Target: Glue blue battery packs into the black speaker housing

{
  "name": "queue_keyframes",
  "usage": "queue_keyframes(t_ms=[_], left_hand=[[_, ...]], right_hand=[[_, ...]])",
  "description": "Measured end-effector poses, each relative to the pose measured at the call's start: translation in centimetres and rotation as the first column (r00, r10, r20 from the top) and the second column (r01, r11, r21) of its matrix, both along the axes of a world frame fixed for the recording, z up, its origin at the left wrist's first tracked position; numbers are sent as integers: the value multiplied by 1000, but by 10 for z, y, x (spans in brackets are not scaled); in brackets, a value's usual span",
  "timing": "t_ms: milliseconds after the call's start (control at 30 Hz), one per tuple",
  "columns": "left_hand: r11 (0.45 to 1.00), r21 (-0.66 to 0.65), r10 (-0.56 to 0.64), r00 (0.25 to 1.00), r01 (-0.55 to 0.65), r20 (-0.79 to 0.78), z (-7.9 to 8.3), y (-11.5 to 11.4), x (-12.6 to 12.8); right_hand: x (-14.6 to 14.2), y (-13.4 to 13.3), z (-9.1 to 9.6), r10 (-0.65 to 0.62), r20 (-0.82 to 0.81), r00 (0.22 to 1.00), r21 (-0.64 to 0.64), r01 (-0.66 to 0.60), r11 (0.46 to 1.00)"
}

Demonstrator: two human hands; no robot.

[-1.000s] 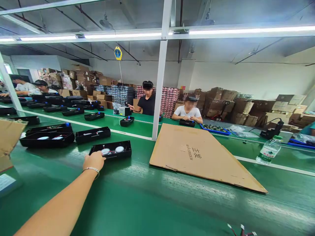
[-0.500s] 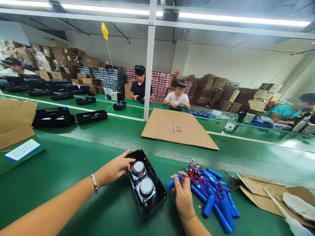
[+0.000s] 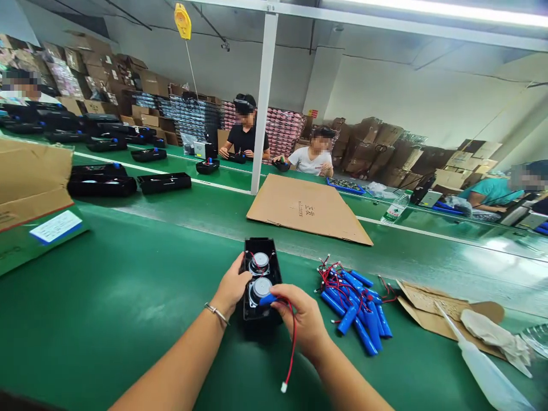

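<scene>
A black speaker housing [image 3: 266, 246] lies open side up on the green bench, with two round speaker drivers [image 3: 260, 262] and thin red wires inside. My left hand [image 3: 233, 285] grips its left edge, thumb over the rim. Between the thumb and fingers of my right hand [image 3: 302, 317] is a blue battery pack [image 3: 268, 299], held over the nearer driver. Its red and black lead hangs below the hand, ending in a white connector [image 3: 283, 387]. To the right lies a heap of blue battery packs [image 3: 355, 308] with tangled leads.
A cardboard sheet [image 3: 308, 211] lies beyond the housing, near a white post [image 3: 262, 103]. At right are torn cardboard [image 3: 422, 305], a whitish cloth [image 3: 492, 331] and a long-nozzled plastic bottle [image 3: 488, 371]. An open carton [image 3: 34, 194] stands left. Co-workers sit across the bench.
The housing has turned straighter, with my left hand now gripping its side. My right hand has brought the battery pack leftward from beside the heap to over the housing.
</scene>
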State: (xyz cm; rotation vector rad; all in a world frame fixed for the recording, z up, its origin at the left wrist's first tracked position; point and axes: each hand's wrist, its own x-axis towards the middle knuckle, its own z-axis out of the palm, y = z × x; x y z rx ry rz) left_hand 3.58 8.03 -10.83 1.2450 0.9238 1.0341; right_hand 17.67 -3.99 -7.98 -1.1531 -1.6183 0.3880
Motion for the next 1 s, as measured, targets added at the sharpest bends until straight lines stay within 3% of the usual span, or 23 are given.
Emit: queue_keyframes(t_ms=[200, 400, 533, 733, 867, 933, 1000], left_hand=[[981, -80, -172, 981, 179, 88, 2, 3, 4], [979, -88, -177, 980, 185, 89, -4, 3, 2], [984, -50, -168, 983, 172, 67, -1, 2, 1], [994, 28, -108, 992, 110, -62, 4, -2, 3], [990, 139, 24, 974, 7, -226, 7, -19, -3], [966, 258, 119, 938, -33, -326, 12, -29, -8], [894, 447, 213, 862, 17, -459, 21, -34, -11]], right_hand=[[-5, 3, 2, 10, 70, 998, -41, -7, 999], [-2, 0, -1, -108, -12, 994, -163, 104, 981], [1, -4, -4, -193, -39, 980, -174, 184, 967], [10, -15, -19, -236, -218, 947, -196, 194, 961], [13, -22, -22, -288, -220, 932, -198, 246, 949], [16, -27, -20, -323, -226, 919, -196, 282, 939], [21, -35, -16, -349, -242, 905, -196, 306, 932]])
